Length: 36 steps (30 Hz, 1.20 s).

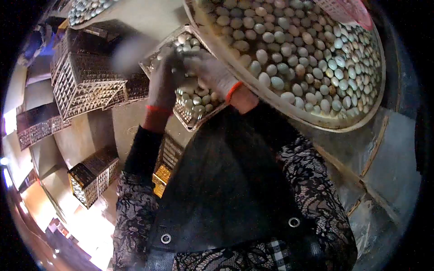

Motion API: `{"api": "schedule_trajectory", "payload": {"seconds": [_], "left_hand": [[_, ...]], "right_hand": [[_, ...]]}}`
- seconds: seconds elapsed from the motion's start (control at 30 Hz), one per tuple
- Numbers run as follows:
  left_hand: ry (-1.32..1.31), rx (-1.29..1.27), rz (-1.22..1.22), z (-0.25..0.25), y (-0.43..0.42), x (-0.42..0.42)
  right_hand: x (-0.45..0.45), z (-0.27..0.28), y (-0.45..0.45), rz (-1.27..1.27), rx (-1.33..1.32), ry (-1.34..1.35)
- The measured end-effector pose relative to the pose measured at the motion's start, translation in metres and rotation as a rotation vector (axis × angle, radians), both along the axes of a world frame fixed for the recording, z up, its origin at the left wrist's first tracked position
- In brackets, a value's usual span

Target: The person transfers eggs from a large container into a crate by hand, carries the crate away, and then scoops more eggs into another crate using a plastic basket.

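Observation:
My left hand [161,86], in a pale glove with a red cuff, is over the left side of a plastic crate [190,123] of eggs. Beside it, my right hand [209,72], gloved the same way, reaches over the crate from the tub side. The fingers of both hands are smeared and in shadow, so whether they hold anything cannot be made out. Pale and greenish eggs [199,101] fill the crate below the hands. Right of it stands a big round tub [316,124] with many eggs [280,49] lying in liquid.
A pink basket [350,13] hangs over the tub's far rim. Empty-looking stacked crates [88,86] stand at left, with another crate [95,176] lower down. A yellow crate [162,176] is near my left arm. A pale blurred shape [131,54] floats left of the hands.

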<state>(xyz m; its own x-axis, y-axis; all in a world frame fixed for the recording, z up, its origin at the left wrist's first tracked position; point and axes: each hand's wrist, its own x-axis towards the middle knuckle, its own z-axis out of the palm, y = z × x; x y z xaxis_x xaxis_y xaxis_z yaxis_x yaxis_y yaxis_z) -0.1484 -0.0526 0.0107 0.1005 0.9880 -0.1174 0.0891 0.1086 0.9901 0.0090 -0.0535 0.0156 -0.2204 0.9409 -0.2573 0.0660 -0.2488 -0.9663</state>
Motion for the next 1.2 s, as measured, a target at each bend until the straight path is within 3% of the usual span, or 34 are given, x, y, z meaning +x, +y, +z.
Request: {"api": "schedule_trajectory", "payload": {"seconds": [0.07,0.13,0.17,0.23,0.27,0.3,0.37,0.47,0.53,0.57,0.67,0.73,0.77,0.8,0.83,0.9,0.93,0.97,1.03,1.07,1.1,1.13,1.2], "left_hand": [[-0.318,-0.442,0.233,-0.041,-0.009,-0.012],[-0.101,-0.354,0.113,-0.116,-0.018,-0.016],[0.047,-0.314,0.080,-0.146,-0.021,-0.015],[-0.190,-0.563,0.261,-0.157,-0.019,0.016],[-0.118,-0.539,0.168,-0.184,-0.021,0.021],[-0.029,-0.472,0.130,-0.210,-0.020,0.028],[0.054,-0.413,0.080,-0.248,-0.024,0.039],[-0.001,-0.416,-0.095,-0.267,-0.025,0.045],[0.007,-0.637,-0.019,-0.262,-0.025,0.049],[0.015,-0.625,-0.027,-0.267,-0.022,0.047],[0.570,-0.262,-0.234,-0.291,-0.023,0.037],[0.830,-0.105,-0.350,-0.252,-0.021,0.036],[0.746,-0.135,-0.249,-0.213,-0.016,0.038],[0.658,-0.160,-0.151,-0.180,-0.011,0.041],[0.512,0.008,-0.003,-0.160,-0.007,0.041],[0.242,0.311,0.188,-0.113,0.005,0.052],[0.123,0.453,0.236,-0.079,0.013,0.063],[0.167,0.519,0.172,-0.044,0.020,0.075],[0.396,0.741,-0.035,0.006,0.034,0.099],[0.348,0.672,-0.182,0.013,0.042,0.114],[0.301,0.405,-0.284,-0.019,0.058,0.128],[0.598,0.418,-0.454,0.010,0.058,0.142],[0.764,0.305,-0.697,0.002,0.070,0.161]], "right_hand": [[-0.016,-0.054,-0.009,0.046,-0.039,0.202],[-0.018,-0.108,-0.016,0.039,-0.336,0.471],[-0.015,-0.153,-0.017,0.124,-0.349,0.339],[0.003,-0.219,-0.018,0.298,-0.172,-0.013],[0.012,-0.250,-0.018,0.374,-0.079,-0.185],[0.021,-0.256,-0.019,0.566,0.109,-0.576],[0.032,-0.314,-0.029,0.492,-0.094,-0.516],[0.036,-0.338,-0.034,0.234,-0.397,-0.389],[0.033,-0.300,-0.037,0.124,-0.497,-0.325],[0.030,-0.250,-0.031,0.242,-0.336,-0.577],[0.026,-0.229,-0.030,0.294,-0.176,-0.908],[0.025,-0.205,-0.040,0.324,-0.148,-0.978],[0.024,-0.173,-0.046,0.408,-0.196,-0.969],[0.030,-0.110,-0.061,0.245,0.011,-0.921],[0.034,-0.103,-0.069,0.190,0.032,-0.762],[0.055,-0.029,-0.086,0.046,0.299,-0.561],[0.073,0.010,-0.082,-0.018,0.359,-0.620],[0.088,0.033,-0.081,-0.083,0.419,-0.679],[0.116,0.031,-0.055,-0.242,0.298,-0.791],[0.131,0.008,-0.040,-0.303,0.385,-0.994],[0.147,-0.009,-0.022,-0.150,0.287,-1.046],[0.155,-0.025,-0.006,-0.043,0.171,-1.156],[0.168,-0.083,0.023,0.067,0.067,-1.261]]}}
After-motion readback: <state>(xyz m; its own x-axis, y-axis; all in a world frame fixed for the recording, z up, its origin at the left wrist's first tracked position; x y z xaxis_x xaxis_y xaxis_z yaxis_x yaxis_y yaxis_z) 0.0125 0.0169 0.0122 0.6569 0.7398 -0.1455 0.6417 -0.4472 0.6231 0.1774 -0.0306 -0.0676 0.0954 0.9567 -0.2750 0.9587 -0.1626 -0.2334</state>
